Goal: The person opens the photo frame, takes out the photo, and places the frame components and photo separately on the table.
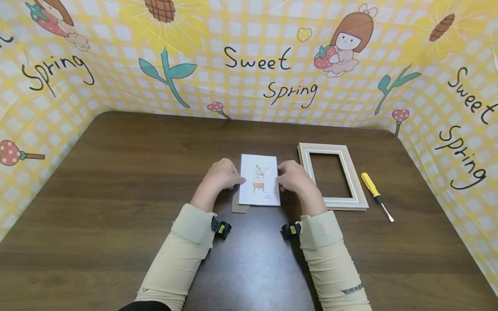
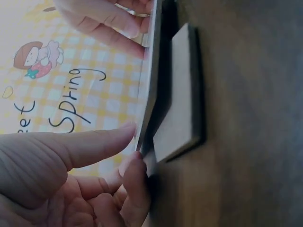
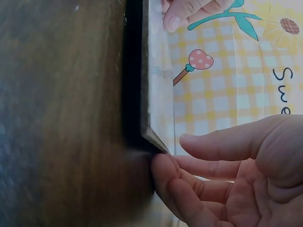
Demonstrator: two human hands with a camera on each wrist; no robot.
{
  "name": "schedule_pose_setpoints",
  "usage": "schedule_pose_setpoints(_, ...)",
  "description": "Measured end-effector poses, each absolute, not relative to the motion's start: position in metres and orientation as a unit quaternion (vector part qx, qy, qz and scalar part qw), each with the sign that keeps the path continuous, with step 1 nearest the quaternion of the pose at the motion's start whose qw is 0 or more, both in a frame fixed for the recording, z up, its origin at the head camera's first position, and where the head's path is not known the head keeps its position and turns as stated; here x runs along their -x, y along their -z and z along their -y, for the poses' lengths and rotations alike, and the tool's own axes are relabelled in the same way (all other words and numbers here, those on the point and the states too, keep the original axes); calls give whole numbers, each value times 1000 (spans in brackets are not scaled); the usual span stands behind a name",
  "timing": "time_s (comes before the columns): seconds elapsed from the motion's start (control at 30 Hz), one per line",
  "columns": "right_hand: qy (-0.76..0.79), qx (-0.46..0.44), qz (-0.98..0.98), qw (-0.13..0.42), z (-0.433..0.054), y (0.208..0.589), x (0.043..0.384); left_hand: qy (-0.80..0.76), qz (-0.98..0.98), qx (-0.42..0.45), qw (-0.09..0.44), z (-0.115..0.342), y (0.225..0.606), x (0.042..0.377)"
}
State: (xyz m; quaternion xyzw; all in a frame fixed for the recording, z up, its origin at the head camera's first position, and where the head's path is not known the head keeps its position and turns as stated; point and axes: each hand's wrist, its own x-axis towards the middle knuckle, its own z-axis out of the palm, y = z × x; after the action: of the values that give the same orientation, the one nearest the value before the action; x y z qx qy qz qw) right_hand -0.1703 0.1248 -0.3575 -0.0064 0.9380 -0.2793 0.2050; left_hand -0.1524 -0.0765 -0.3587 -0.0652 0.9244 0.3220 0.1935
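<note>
A white picture card (image 1: 260, 179) printed with a potted plant lies between my hands, its sheet edge-on over a thin board in the wrist views. My left hand (image 1: 223, 174) pinches its left edge, thumb on top and fingers underneath. At the opposite edge, my right hand (image 1: 295, 177) grips with thumb above and fingertips below. A tan flat piece (image 1: 240, 205) with a dark side shows under the card's lower left corner; the rest of it is hidden. In the left wrist view this tan piece (image 2: 177, 99) lies on the table, with the card tilted above it.
Right of my right hand lies an off-white picture frame (image 1: 358, 185), its opening showing the table. Beyond it is a yellow-handled screwdriver (image 1: 370, 185). The brown wooden table (image 1: 128, 172) ends at a yellow checked cloth (image 1: 249, 26) at the back and sides.
</note>
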Motion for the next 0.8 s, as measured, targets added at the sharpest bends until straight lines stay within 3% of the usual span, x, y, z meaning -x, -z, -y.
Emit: schedule_pose_setpoints(0.8, 259, -10, -947, 192, -119, 360, 170, -484, -845, 73, 215, 117, 349, 158)
